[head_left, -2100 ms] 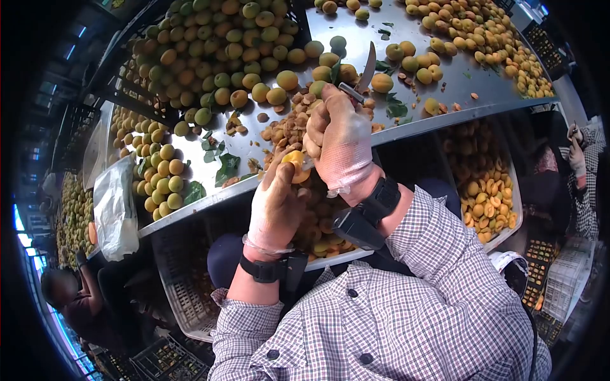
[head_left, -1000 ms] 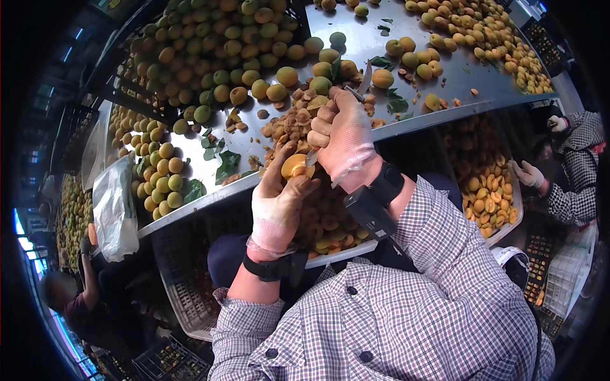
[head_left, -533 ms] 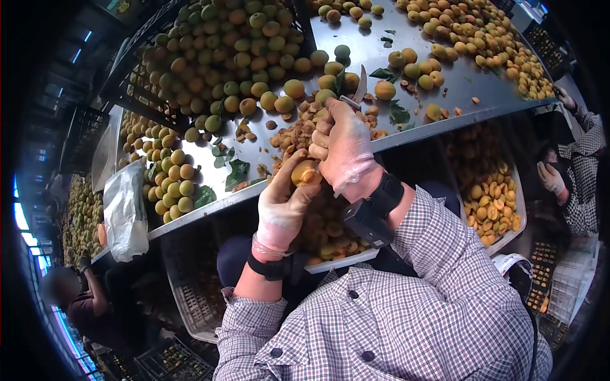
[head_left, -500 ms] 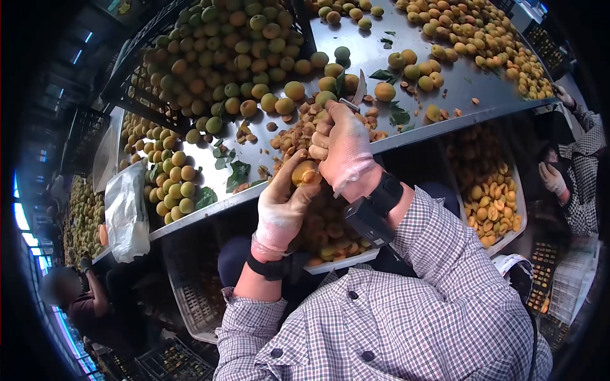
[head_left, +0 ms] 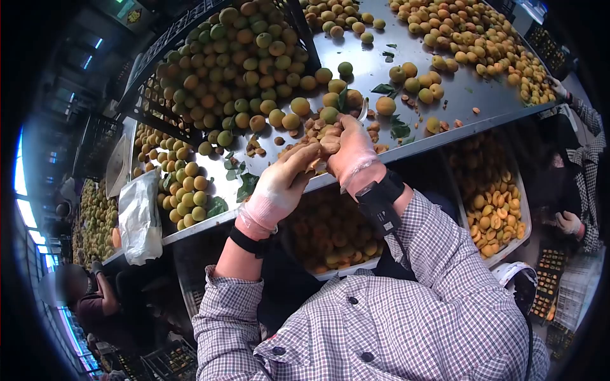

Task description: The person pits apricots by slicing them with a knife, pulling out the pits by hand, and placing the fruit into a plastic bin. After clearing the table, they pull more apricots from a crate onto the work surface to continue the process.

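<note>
My left hand (head_left: 279, 187) is closed at the table's front edge, its fingers round an apricot (head_left: 315, 166) that is mostly hidden behind them. Right against it, my right hand (head_left: 353, 151) is closed on a small knife (head_left: 365, 110), whose curved blade points up and away from me. The fingertips of both hands meet, so the exact contact with the fruit cannot be made out. Just beyond them lies a heap of brown apricot pits (head_left: 312, 131), with whole apricots (head_left: 330, 100) and green leaves around it.
A black crate (head_left: 305, 35) tipped on the metal table (head_left: 438, 124) spills apricots. Below the edge stand a tub of apricot halves (head_left: 340, 244) and another white crate (head_left: 524, 222) of halves. A plastic bag (head_left: 140, 219) hangs at left. Co-workers sit on both sides.
My left hand has moved up and in against my right hand, and the apricot that showed plainly between its fingers is now mostly covered. The knife blade has turned and shows less. The view has shifted slightly.
</note>
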The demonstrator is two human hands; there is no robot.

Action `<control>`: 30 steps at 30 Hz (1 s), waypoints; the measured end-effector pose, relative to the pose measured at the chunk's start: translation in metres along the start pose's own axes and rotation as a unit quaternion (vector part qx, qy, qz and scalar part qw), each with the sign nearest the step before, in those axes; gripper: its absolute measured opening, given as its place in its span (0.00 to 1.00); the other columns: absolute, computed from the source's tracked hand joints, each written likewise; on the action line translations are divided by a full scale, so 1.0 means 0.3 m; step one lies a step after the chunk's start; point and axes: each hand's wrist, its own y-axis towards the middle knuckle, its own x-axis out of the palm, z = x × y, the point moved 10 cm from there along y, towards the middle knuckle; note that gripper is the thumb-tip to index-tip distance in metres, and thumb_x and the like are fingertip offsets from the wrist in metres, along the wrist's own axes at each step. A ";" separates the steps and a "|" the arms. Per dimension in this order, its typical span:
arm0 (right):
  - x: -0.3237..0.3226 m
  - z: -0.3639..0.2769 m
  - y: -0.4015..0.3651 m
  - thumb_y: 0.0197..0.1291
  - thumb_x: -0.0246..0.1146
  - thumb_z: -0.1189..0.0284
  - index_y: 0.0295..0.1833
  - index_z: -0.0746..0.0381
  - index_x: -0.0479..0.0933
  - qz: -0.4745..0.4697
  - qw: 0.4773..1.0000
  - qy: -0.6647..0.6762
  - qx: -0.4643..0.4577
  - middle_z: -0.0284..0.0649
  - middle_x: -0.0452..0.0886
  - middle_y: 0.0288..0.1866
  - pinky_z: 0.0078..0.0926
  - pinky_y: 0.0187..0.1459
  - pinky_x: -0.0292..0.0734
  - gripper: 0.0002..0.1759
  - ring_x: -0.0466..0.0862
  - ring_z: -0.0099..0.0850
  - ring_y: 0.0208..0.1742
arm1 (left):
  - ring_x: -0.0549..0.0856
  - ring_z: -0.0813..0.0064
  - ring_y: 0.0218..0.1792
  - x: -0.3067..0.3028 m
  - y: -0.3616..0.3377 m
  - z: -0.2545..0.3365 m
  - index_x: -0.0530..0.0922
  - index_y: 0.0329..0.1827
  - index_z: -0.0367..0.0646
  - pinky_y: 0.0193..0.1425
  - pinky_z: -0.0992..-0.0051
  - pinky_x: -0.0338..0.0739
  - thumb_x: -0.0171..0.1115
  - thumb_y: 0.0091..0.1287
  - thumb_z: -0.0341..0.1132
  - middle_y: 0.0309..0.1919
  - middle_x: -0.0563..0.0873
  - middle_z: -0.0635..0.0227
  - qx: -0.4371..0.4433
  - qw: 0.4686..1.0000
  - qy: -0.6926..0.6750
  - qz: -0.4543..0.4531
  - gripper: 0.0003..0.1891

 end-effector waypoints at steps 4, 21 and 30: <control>0.158 -0.132 -0.114 0.72 0.58 0.65 0.31 0.54 0.66 -0.082 0.984 -0.124 -0.101 0.25 0.61 0.22 0.19 0.16 0.47 0.14 0.56 0.17 0.16 | 0.84 0.79 0.48 0.008 -0.058 -0.145 0.74 0.65 0.35 0.50 0.80 0.79 0.56 0.75 0.31 0.50 0.84 0.66 -0.228 0.913 -0.318 0.117 0.17; 0.133 -0.023 -0.038 0.65 0.66 0.71 0.48 0.67 0.82 -0.185 0.763 -0.589 -0.194 0.39 0.87 0.36 0.24 0.43 0.79 0.11 0.83 0.24 0.36 | 0.75 0.87 0.28 0.051 -0.068 -0.186 0.81 0.44 0.35 0.32 0.83 0.70 0.60 0.74 0.37 0.28 0.82 0.74 -0.351 0.881 -0.278 0.154 0.11; 0.181 -0.104 -0.087 0.61 0.68 0.70 0.51 0.68 0.79 -0.106 0.594 -0.700 -0.382 0.50 0.84 0.41 0.34 0.46 0.79 0.16 0.86 0.42 0.43 | 0.80 0.85 0.35 0.059 -0.091 -0.175 0.81 0.53 0.35 0.39 0.83 0.73 0.59 0.74 0.38 0.34 0.84 0.73 -0.340 0.881 -0.281 0.174 0.15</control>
